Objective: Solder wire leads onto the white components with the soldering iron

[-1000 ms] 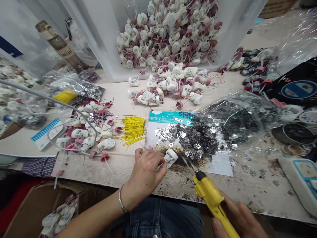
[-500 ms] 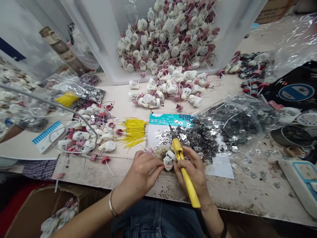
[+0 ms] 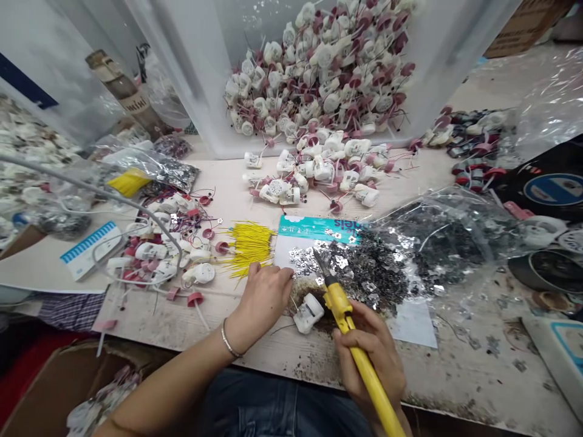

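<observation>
My right hand (image 3: pixel 373 352) is wrapped round a yellow soldering iron (image 3: pixel 350 331); its dark tip points up and left over the small metal clips. A small white plastic part (image 3: pixel 308 312) lies on the table just left of the iron, touched by neither hand. My left hand (image 3: pixel 262 297) reaches toward the pile of small silver metal clips (image 3: pixel 310 258) on the white card, its fingers bent and pinched together at the pile's edge. What the fingertips hold, if anything, is too small to see. A bundle of yellow wires (image 3: pixel 246 243) lies just beyond my left hand.
A big clear bin (image 3: pixel 191 73) at the back holds many white and pink parts, which spill onto the table (image 3: pixel 319 164). An open plastic bag of metal clips (image 3: pixel 432 243) lies at right. More white parts (image 3: pixel 159 249) and a grey cable lie at left. A cardboard box (image 3: pixel 50 388) stands below the table edge.
My left hand let go of the white part and moved up to the metal clips. The part now lies on the table. My right hand with the iron pulled back slightly toward me.
</observation>
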`<control>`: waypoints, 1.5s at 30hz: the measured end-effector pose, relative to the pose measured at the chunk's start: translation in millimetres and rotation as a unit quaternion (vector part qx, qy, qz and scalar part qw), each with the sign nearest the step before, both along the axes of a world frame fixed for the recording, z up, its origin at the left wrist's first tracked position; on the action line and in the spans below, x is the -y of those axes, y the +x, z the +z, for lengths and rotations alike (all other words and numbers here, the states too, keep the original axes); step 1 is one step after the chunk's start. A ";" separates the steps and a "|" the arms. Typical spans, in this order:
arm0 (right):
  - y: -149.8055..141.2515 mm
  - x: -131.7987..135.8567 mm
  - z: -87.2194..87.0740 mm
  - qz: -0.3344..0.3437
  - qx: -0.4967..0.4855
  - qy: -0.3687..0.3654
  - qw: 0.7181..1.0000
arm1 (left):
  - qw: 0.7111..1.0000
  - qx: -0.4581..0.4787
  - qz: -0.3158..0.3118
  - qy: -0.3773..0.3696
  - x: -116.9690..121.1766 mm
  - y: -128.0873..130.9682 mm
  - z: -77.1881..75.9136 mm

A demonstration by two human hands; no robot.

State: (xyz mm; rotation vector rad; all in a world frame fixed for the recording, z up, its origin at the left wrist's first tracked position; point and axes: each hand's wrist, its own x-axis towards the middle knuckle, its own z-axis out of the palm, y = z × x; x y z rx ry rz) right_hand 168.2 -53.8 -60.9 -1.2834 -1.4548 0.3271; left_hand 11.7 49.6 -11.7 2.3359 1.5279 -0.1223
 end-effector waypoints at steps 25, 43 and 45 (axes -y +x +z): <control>41.0 14.1 14.7 0.149 0.091 -0.081 0.981 | 0.998 0.032 0.039 -0.022 -5.6 -8.1 -1.2; 31.6 8.7 19.9 0.088 0.062 -0.045 0.993 | 0.998 0.031 0.049 -0.021 -6.6 -1.4 0.0; 19.5 5.3 15.2 0.071 0.040 -0.029 0.996 | 0.998 0.031 0.052 -0.022 -7.0 -1.2 -0.7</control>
